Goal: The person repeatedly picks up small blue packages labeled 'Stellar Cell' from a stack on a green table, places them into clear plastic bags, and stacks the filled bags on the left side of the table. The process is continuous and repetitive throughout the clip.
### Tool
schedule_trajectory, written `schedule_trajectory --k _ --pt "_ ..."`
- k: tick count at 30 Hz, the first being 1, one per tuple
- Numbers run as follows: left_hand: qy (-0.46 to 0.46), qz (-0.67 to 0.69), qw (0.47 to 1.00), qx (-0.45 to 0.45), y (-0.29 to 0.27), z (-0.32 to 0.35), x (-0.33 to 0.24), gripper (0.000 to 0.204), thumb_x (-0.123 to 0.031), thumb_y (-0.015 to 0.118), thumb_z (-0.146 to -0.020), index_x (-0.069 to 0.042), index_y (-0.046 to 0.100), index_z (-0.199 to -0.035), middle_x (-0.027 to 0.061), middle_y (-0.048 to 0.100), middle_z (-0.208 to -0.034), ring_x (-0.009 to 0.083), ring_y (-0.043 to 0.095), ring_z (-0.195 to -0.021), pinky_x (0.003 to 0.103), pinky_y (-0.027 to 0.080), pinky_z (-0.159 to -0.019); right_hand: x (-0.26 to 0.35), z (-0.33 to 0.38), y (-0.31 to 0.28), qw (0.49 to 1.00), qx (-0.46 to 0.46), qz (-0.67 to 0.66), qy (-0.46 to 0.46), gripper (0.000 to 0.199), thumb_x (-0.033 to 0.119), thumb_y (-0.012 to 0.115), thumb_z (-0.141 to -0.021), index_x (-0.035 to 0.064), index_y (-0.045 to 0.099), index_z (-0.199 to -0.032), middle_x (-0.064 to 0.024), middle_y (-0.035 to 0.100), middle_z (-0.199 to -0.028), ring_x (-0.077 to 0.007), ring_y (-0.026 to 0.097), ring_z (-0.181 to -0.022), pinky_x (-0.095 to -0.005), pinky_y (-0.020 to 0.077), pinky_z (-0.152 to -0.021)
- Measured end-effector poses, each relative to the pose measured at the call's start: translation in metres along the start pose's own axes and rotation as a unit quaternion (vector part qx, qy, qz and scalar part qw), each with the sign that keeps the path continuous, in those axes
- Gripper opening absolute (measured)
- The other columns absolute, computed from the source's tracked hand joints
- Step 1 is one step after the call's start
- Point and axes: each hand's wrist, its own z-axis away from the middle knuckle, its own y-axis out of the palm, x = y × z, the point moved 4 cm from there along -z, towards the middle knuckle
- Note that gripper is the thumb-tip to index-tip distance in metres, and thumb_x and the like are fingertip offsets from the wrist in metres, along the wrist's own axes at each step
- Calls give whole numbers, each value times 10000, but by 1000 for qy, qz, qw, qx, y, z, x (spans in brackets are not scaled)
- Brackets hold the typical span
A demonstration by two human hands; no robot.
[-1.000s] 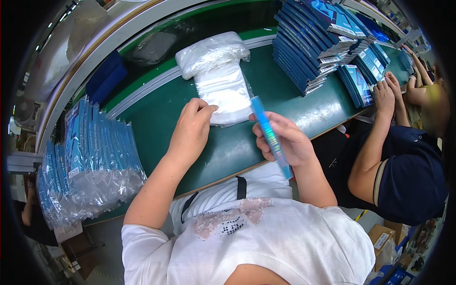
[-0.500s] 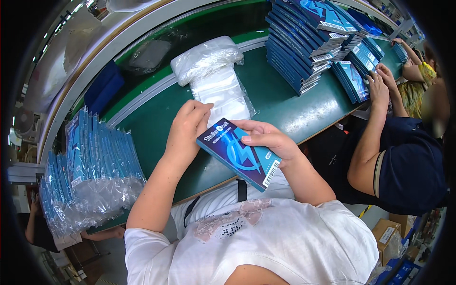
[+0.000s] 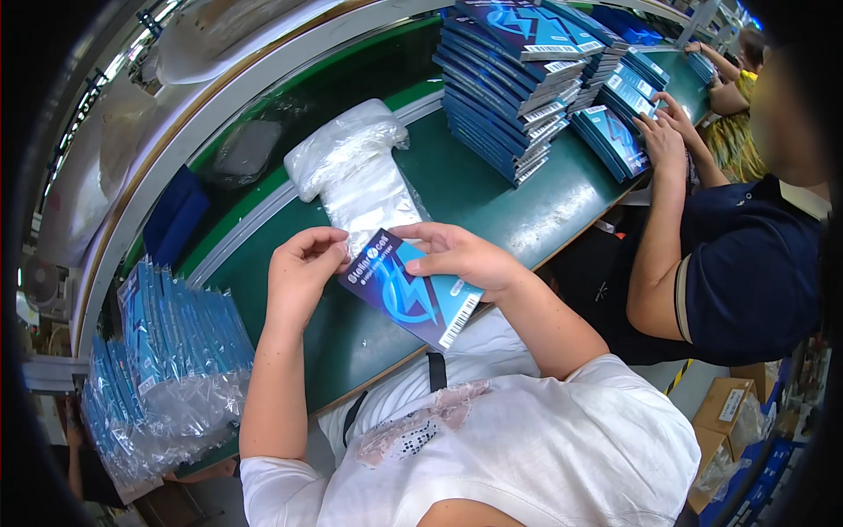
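Note:
A flat blue box (image 3: 413,290) with a lightning design is in my right hand (image 3: 474,263), thumb on its printed front and fingers behind. It tilts over the table's near side, barcode end toward me. My left hand (image 3: 303,272) is closed in a pinch beside the box's upper left corner, at the mouth of a clear plastic bag (image 3: 351,241); the box partly hides this bag. Beyond both hands, a pile of clear plastic bags (image 3: 369,189) lies on the green table, with a thick folded bundle (image 3: 347,145) at its far end.
Bagged blue boxes (image 3: 180,338) stand in rows at the left. Tall stacks of unbagged boxes (image 3: 500,97) rise at the far right. Beside them, a co-worker's hands (image 3: 667,132) touch smaller box stacks (image 3: 615,140). A metal rail (image 3: 241,237) runs along the green table's (image 3: 544,215) far side.
My left hand has moved down and left, its fingers now pinched at the bag. The box has shifted slightly left and turned a little. The whole view has swung somewhat to the right.

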Motion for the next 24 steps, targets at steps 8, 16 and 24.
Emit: schedule_trajectory --k 8,16,24 --pt "239 -270 932 35 20 20 -33 195 26 599 -821 6 617 -1014 46 613 -804 114 606 -724 251 499 -688 -7 -2 0 966 -212 45 -140 264 56 629 -858 -49 528 -1078 -109 635 -1000 -124 602 -883 -264 488 -804" --pt "-9 306 952 -2 33 36 4 331 -147 630 -895 21 508 -1153 87 610 -1064 119 599 -921 262 486 -801 -8 6 27 936 -230 189 -189 331 217 721 -828 38 559 -601 61 454 -565 -22 375 -558 -217 291 -482" --pt "-29 429 902 34 25 47 -16 282 -108 517 -934 32 494 -1178 123 613 -1074 190 618 -960 346 500 -869 33 18 61 874 -89 439 -186 872 86 802 -673 22 341 -1411 -170 604 -1101 -180 606 -970 -286 494 -816"
